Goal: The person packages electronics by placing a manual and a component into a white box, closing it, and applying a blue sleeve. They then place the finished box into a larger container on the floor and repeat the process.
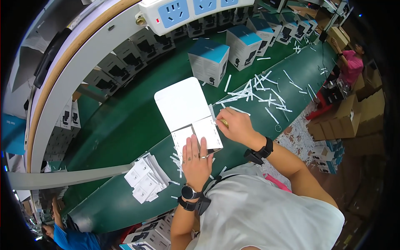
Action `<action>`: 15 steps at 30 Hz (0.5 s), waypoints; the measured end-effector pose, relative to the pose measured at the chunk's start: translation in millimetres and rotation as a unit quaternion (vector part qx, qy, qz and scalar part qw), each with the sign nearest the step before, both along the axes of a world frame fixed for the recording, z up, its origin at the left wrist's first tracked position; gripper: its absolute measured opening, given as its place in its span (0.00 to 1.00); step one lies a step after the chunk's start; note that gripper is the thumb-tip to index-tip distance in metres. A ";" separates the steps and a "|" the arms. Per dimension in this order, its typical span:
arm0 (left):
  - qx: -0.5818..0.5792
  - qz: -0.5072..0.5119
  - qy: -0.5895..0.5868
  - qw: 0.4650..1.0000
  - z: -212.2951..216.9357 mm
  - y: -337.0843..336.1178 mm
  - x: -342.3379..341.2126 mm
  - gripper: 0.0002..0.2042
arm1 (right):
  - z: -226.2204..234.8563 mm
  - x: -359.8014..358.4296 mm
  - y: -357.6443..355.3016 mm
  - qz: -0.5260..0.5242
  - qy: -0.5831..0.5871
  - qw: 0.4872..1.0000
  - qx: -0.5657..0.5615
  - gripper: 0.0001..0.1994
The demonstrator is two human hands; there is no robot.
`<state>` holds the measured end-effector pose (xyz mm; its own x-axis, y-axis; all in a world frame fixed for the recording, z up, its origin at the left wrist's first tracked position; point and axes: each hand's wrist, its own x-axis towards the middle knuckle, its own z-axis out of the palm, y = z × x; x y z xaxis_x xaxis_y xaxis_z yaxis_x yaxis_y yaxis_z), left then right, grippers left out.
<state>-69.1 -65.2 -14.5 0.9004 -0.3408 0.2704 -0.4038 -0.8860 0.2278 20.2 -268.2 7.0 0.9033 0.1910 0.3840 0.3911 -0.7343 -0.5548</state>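
We judge we are sealing the white box (189, 110), which lies flaps open mid-table (125, 125). Our left hand (196, 156) presses flat on its lower flap, fingers released; our right hand (235, 125), at three o'clock, pinches a small strip. The next move calls for careful alignment along the flap edge.

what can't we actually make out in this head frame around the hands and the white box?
- Head view: what the right hand pinches at the open white box; small yellowish bit, too small to identify.
- What lies under the left hand; the palm covers it.
- Leaflet stack: print too small.
- Power strip: cut off by the top edge.
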 end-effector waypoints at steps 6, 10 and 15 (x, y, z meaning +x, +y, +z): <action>-0.006 -0.003 0.007 1.000 2.7 -0.1 0.2 0.31 | -1.0 -0.4 -0.7 -0.012 0.010 1.000 0.003 0.07; -0.006 -0.004 0.008 1.000 1.4 0.8 0.7 0.31 | -2.6 -1.0 -0.1 -0.015 0.009 1.000 0.006 0.06; -0.007 -0.008 0.009 1.000 2.2 0.4 -0.4 0.31 | -6.4 -3.8 5.1 0.002 0.002 1.000 0.011 0.07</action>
<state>-69.5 -64.8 -12.3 0.8992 -0.3522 0.2596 -0.4145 -0.8757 0.2477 16.4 -263.0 0.6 0.9043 0.1855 0.3845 0.3911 -0.7209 -0.5722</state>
